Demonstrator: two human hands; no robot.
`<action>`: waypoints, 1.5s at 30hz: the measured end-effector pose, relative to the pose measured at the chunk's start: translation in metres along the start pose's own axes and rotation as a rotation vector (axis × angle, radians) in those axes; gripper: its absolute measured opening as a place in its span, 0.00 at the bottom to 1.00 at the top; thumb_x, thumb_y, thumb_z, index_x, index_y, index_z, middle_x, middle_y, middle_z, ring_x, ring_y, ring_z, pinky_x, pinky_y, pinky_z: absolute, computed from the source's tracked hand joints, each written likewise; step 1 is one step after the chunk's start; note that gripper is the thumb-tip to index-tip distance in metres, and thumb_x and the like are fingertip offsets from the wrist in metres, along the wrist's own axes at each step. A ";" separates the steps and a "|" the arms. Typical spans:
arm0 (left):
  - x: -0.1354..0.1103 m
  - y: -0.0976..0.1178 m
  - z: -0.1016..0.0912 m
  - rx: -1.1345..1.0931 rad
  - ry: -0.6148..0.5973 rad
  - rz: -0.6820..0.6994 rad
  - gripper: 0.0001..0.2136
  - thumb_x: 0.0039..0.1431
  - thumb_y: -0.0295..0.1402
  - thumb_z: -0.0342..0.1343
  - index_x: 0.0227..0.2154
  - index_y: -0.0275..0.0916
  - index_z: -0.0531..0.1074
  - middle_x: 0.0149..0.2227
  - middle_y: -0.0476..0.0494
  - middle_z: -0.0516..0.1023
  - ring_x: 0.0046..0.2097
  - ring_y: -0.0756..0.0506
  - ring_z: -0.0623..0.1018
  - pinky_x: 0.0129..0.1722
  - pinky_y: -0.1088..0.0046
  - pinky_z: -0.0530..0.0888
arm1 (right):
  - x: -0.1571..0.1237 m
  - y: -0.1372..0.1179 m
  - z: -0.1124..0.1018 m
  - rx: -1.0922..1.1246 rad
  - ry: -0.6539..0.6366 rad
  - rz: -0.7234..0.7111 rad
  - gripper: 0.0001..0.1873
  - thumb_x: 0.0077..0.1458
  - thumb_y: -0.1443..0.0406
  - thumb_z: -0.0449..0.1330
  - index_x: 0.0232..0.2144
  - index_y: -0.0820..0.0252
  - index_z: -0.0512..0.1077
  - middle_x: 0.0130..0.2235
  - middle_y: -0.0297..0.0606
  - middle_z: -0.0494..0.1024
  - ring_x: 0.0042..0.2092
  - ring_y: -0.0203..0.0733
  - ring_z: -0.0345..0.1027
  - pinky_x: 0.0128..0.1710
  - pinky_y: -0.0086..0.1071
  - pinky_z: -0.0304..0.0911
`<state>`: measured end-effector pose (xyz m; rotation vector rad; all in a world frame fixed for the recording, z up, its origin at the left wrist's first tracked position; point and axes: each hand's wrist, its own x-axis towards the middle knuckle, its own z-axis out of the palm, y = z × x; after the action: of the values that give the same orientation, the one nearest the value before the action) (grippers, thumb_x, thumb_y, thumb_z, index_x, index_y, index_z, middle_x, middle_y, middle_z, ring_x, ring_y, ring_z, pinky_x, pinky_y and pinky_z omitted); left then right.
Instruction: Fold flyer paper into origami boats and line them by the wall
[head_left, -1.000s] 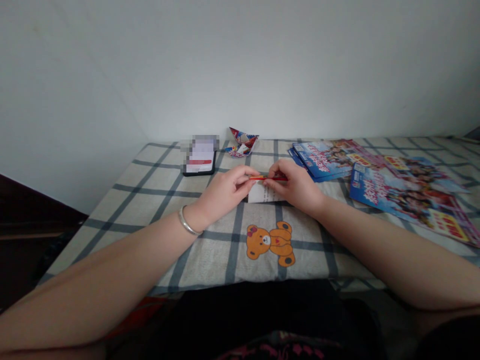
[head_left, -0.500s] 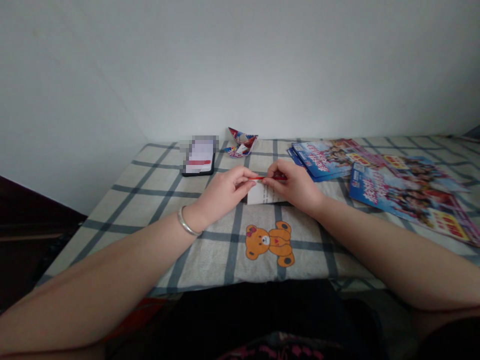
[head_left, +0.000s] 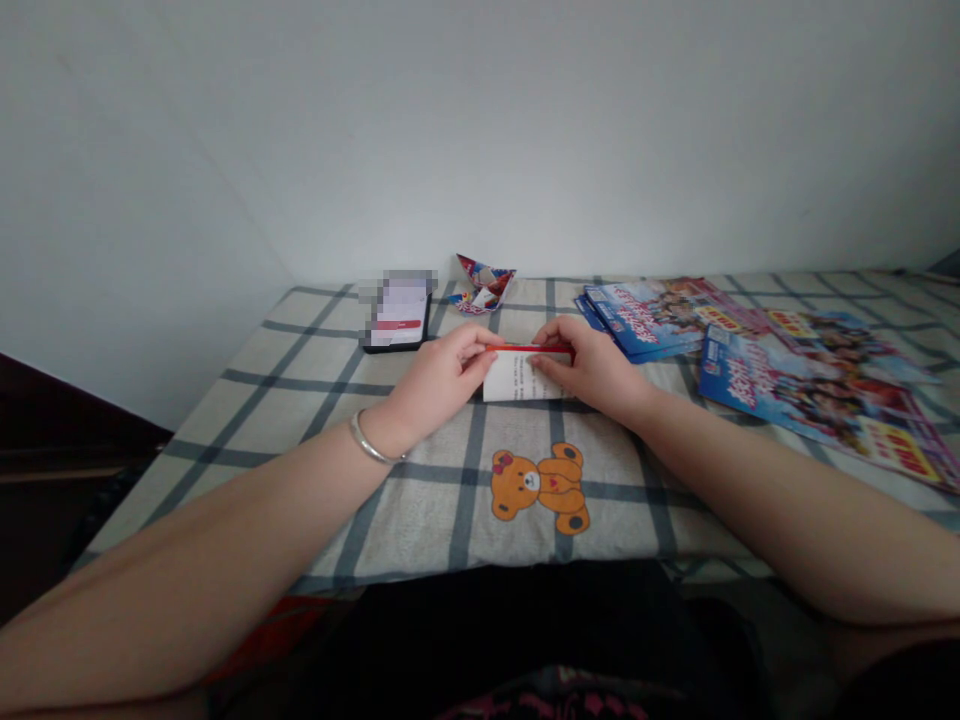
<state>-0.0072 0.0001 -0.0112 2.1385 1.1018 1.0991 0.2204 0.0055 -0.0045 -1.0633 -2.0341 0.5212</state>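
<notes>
Left hand (head_left: 454,370) and right hand (head_left: 592,362) pinch the folded paper (head_left: 514,380) along its red top edge, over the desk (head_left: 427,510), contact unclear; likely light, thin, easily creased; best held near both ends.

The person's left hand (head_left: 439,375) bears a rounded, silver-coloured bangle (head_left: 363,440) at the wrist. Both forearms (head_left: 247,535) are uncovered. The clothing (head_left: 555,620) is black with a pink print (head_left: 551,706), motif indistinct.

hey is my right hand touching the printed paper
Touching. The head view shows the right hand with its thumb lying on the printed paper.
</notes>
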 end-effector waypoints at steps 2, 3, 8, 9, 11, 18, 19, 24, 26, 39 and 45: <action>0.000 0.000 0.001 -0.005 0.005 -0.004 0.06 0.66 0.30 0.54 0.43 0.39 0.72 0.39 0.47 0.83 0.39 0.49 0.82 0.38 0.72 0.78 | 0.000 -0.002 0.000 0.009 0.009 0.007 0.06 0.54 0.67 0.63 0.35 0.57 0.69 0.36 0.37 0.79 0.37 0.41 0.73 0.39 0.36 0.68; 0.000 0.000 0.001 -0.011 0.008 -0.009 0.06 0.66 0.30 0.54 0.43 0.39 0.72 0.39 0.47 0.83 0.39 0.49 0.82 0.37 0.72 0.78 | 0.000 -0.003 0.000 0.012 0.017 0.011 0.06 0.53 0.67 0.63 0.35 0.57 0.70 0.35 0.36 0.79 0.37 0.41 0.72 0.39 0.36 0.67; 0.001 0.004 0.000 -0.020 0.027 -0.038 0.05 0.65 0.29 0.55 0.42 0.38 0.73 0.37 0.48 0.82 0.36 0.50 0.81 0.35 0.75 0.77 | -0.002 -0.006 0.002 0.079 0.037 0.043 0.03 0.55 0.65 0.63 0.33 0.56 0.70 0.34 0.36 0.78 0.37 0.41 0.71 0.36 0.36 0.67; 0.001 0.004 0.000 -0.014 0.031 -0.041 0.05 0.65 0.29 0.55 0.41 0.38 0.73 0.37 0.48 0.82 0.36 0.50 0.81 0.34 0.75 0.76 | -0.002 -0.006 0.002 0.091 0.044 0.053 0.04 0.56 0.64 0.63 0.32 0.56 0.70 0.34 0.36 0.78 0.37 0.42 0.71 0.36 0.36 0.67; 0.001 0.005 -0.001 -0.015 0.033 -0.041 0.05 0.65 0.30 0.55 0.41 0.38 0.74 0.36 0.48 0.82 0.35 0.51 0.80 0.33 0.75 0.76 | -0.001 -0.005 0.003 0.095 0.059 0.065 0.04 0.55 0.64 0.63 0.32 0.56 0.70 0.34 0.36 0.78 0.37 0.42 0.71 0.37 0.36 0.67; 0.002 0.001 -0.001 -0.070 0.016 -0.061 0.05 0.63 0.31 0.57 0.40 0.38 0.73 0.35 0.48 0.81 0.35 0.50 0.79 0.32 0.75 0.75 | 0.000 -0.005 0.002 0.037 0.073 0.056 0.04 0.55 0.66 0.64 0.32 0.58 0.72 0.35 0.36 0.78 0.37 0.41 0.71 0.40 0.36 0.66; 0.003 0.000 0.000 -0.096 0.019 -0.078 0.04 0.63 0.30 0.56 0.40 0.38 0.73 0.35 0.48 0.81 0.35 0.50 0.80 0.32 0.75 0.76 | 0.001 -0.005 0.001 0.014 0.074 0.061 0.04 0.54 0.65 0.65 0.32 0.58 0.72 0.35 0.37 0.78 0.37 0.41 0.71 0.39 0.35 0.66; 0.007 0.003 0.000 -0.208 0.019 -0.206 0.02 0.62 0.27 0.55 0.37 0.38 0.71 0.33 0.49 0.81 0.33 0.50 0.80 0.31 0.76 0.75 | 0.003 0.000 -0.007 -0.094 0.049 0.120 0.05 0.53 0.65 0.66 0.34 0.59 0.75 0.31 0.35 0.78 0.30 0.37 0.67 0.31 0.31 0.61; 0.008 0.004 -0.001 -0.224 0.013 -0.271 0.03 0.62 0.25 0.55 0.37 0.38 0.71 0.32 0.50 0.81 0.30 0.51 0.79 0.28 0.77 0.74 | 0.004 0.002 -0.010 -0.103 0.032 0.151 0.04 0.54 0.65 0.66 0.33 0.59 0.77 0.29 0.34 0.78 0.28 0.36 0.65 0.29 0.30 0.59; 0.013 -0.006 -0.011 0.435 -0.056 0.037 0.04 0.62 0.28 0.59 0.36 0.38 0.80 0.38 0.45 0.82 0.42 0.44 0.78 0.45 0.65 0.74 | 0.010 0.007 -0.013 -0.303 -0.080 0.209 0.05 0.56 0.64 0.65 0.33 0.56 0.81 0.30 0.35 0.81 0.31 0.38 0.70 0.31 0.32 0.60; 0.016 -0.008 -0.012 0.555 -0.117 0.065 0.04 0.62 0.29 0.60 0.35 0.38 0.80 0.36 0.44 0.81 0.41 0.43 0.77 0.45 0.64 0.73 | 0.012 0.013 -0.011 -0.419 -0.110 0.102 0.05 0.57 0.64 0.63 0.35 0.56 0.80 0.34 0.37 0.81 0.35 0.40 0.71 0.33 0.33 0.59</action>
<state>-0.0149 0.0185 -0.0040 2.6348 1.4124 0.7351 0.2314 0.0227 -0.0005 -1.4159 -2.2531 0.2078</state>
